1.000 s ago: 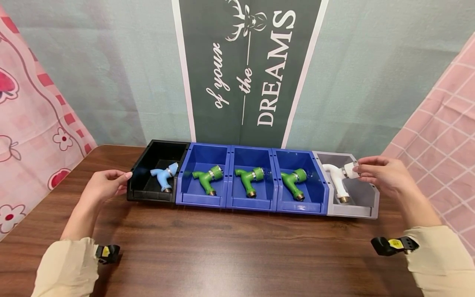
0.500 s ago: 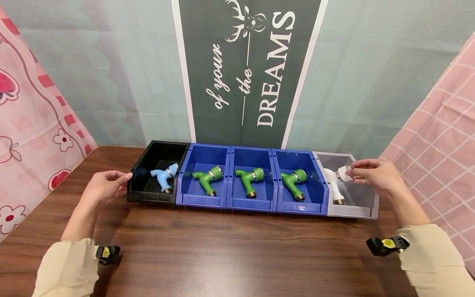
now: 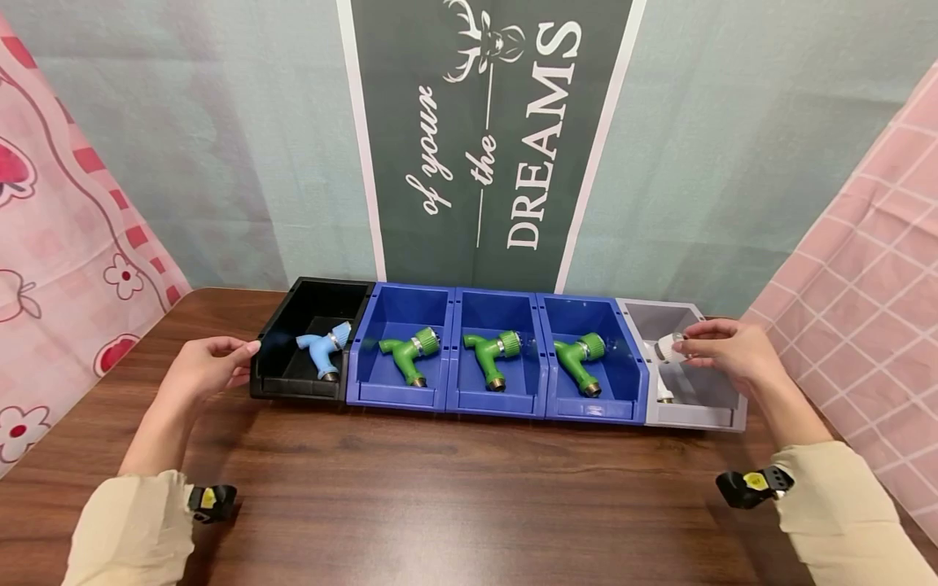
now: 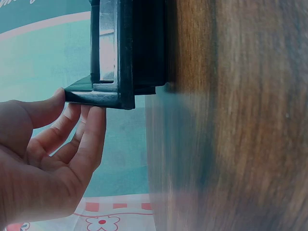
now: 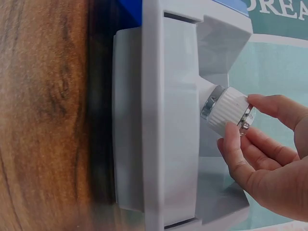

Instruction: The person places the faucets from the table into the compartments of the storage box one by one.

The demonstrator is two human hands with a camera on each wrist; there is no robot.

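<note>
My left hand (image 3: 208, 368) pinches the side wall of the black bin (image 3: 296, 387) at the row's left end, thumb and fingers on either side of the edge in the left wrist view. A light blue tap (image 3: 321, 352) lies inside that bin. My right hand (image 3: 733, 354) reaches over the grey bin (image 3: 707, 417) at the right end. Its thumb and fingertips hold the ribbed knob of a white tap (image 5: 228, 108). Most of this tap's body is hidden behind the knob in the head view; its lower end (image 3: 664, 392) shows near the bin's left wall.
Between the end bins stand three joined blue bins (image 3: 498, 403), each with a green tap: left (image 3: 410, 354), middle (image 3: 494, 354) and right (image 3: 579, 362). The row stands on a brown wooden table (image 3: 469, 496), against a hanging cloth (image 3: 696, 163) at the back.
My right hand has moved left with the white tap. The tap has turned, so its knob now covers most of its body. The left hand and the bins have stayed put.
</note>
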